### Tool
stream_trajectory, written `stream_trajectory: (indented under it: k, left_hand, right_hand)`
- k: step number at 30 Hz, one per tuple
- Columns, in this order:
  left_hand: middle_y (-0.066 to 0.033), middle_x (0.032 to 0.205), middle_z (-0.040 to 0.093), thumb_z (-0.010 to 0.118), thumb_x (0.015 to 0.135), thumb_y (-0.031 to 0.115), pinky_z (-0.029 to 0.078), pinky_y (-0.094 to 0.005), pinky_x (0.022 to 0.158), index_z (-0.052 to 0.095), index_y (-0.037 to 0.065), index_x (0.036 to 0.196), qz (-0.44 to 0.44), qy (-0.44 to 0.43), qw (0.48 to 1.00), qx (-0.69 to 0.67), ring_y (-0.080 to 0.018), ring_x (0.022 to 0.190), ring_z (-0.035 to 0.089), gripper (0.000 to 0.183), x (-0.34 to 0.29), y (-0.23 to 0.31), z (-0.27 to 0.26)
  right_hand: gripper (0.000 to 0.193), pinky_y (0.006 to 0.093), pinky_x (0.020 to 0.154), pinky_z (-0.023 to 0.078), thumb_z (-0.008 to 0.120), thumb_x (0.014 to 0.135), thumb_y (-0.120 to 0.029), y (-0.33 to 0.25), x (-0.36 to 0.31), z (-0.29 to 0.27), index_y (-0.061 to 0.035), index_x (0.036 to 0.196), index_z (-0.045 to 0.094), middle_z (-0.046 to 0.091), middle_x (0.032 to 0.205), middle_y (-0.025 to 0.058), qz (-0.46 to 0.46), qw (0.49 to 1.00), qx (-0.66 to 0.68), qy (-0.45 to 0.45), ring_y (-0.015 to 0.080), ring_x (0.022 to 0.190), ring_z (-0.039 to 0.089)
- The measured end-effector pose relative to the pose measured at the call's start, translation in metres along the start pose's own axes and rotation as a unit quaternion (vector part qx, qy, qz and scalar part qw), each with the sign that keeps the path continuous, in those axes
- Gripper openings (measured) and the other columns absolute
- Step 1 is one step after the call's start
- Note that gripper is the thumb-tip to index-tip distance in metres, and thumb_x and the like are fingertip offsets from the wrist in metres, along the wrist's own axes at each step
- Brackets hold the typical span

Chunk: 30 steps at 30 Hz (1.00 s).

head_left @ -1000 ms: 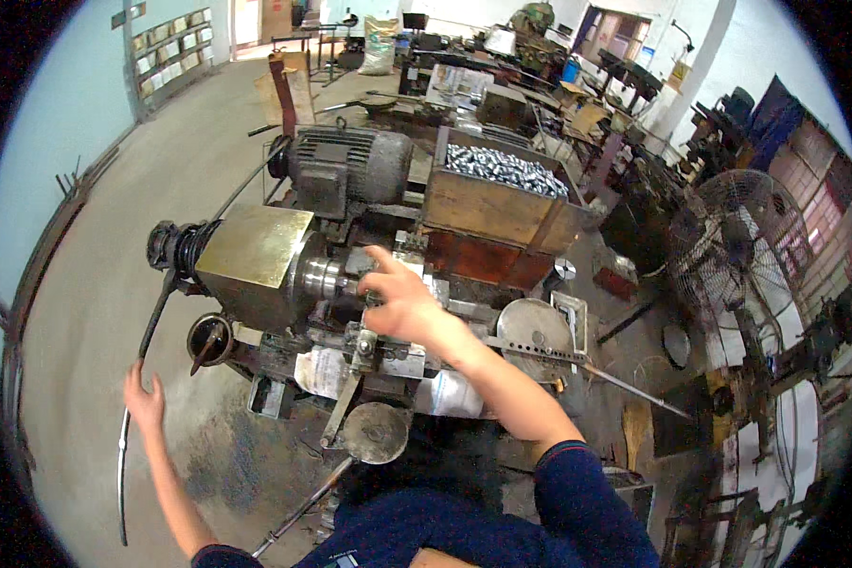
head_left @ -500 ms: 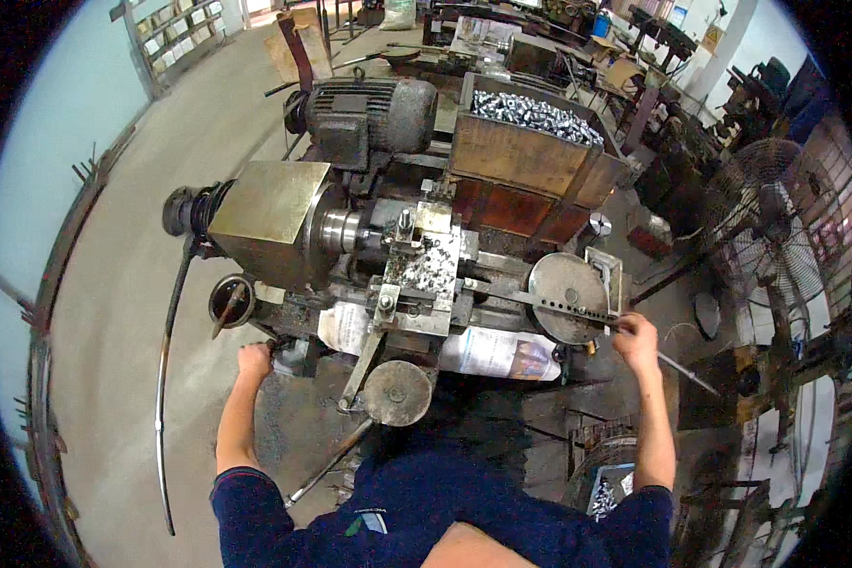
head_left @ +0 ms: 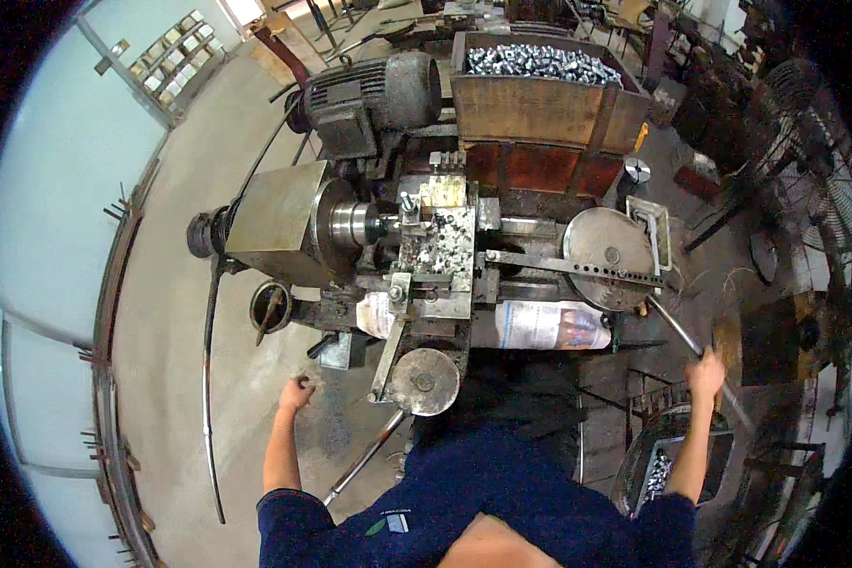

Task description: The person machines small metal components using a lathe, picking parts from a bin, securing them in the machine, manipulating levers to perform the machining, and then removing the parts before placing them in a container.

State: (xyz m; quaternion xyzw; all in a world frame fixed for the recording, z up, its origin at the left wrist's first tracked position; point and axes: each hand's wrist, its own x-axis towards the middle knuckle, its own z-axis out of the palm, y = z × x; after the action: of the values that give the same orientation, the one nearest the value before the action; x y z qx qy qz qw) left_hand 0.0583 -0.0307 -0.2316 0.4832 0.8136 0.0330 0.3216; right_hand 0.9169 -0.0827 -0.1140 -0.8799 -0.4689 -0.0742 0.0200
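Note:
My right hand point(head_left: 704, 372) is wrapped round the long metal lever point(head_left: 674, 324) that slants out from under the round plate point(head_left: 612, 256) at the right of the lathe. My left hand point(head_left: 298, 391) hangs over the floor, left of the smaller round plate point(head_left: 425, 382). Its fingers are curled together; whatever they hold, if anything, is too small to make out. Close by sits a small grey metal box point(head_left: 336, 351) with a dark handle. On the lathe, the carriage point(head_left: 437, 251) is strewn with metal chips beside the shiny spindle chuck point(head_left: 352, 224).
Behind the lathe stand an electric motor point(head_left: 374, 102) and a rusty bin point(head_left: 530, 99) heaped with small metal parts. A tray point(head_left: 655, 473) of similar parts lies below my right forearm. A second lever point(head_left: 364, 458) points toward me. At the right is a fan point(head_left: 805, 161).
My right hand has gone from the end of the perforated bar to the lever. My left hand has drawn back from beside the small metal box. The view has shifted.

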Motion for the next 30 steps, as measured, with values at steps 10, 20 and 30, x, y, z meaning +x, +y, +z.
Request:
stream_trajectory:
  k: [10, 20, 30]
  left_hand:
    - [-0.0150, 0.073, 0.064, 0.062, 0.076, 0.013, 0.051, -0.0293, 0.051, 0.053, -0.005, 0.113, -0.055, -0.095, 0.986, -0.129, -0.0187, 0.056, 0.062, 0.042, -0.039, 0.018, 0.038]
    - [-0.0147, 0.078, 0.065, 0.062, 0.077, 0.014, 0.050, -0.0307, 0.054, 0.054, -0.006, 0.111, 0.017, -0.076, 0.991, -0.105, -0.0183, 0.056, 0.062, 0.041, -0.011, 0.023, 0.047]
    - [-0.0187, 0.092, 0.063, 0.062, 0.075, 0.026, 0.048, -0.0369, 0.072, 0.055, 0.000, 0.112, 0.063, 0.113, 0.992, 0.007, -0.0299, 0.081, 0.062, 0.046, 0.023, 0.039, -0.015]
  right_hand:
    - [0.037, 0.0489, 0.065, 0.045, 0.056, 0.057, -0.021, -0.070, -0.125, -0.024, -0.0026, 0.089, 0.054, 0.060, 0.072, 0.0239, 0.090, 0.982, 0.109, -0.124, 0.0438, 0.070, 0.057]
    - [0.033, 0.0496, 0.060, 0.046, 0.060, 0.058, -0.028, -0.062, -0.124, -0.012, -0.0060, 0.083, 0.058, 0.060, 0.067, 0.0206, 0.066, 0.987, 0.097, -0.113, 0.0407, 0.064, 0.058]
    - [0.033, 0.0459, 0.071, 0.044, 0.061, 0.061, -0.027, 0.029, -0.002, 0.007, -0.0081, 0.089, 0.059, 0.058, 0.084, 0.0147, -0.059, 0.994, -0.083, -0.038, 0.0346, 0.082, 0.056]
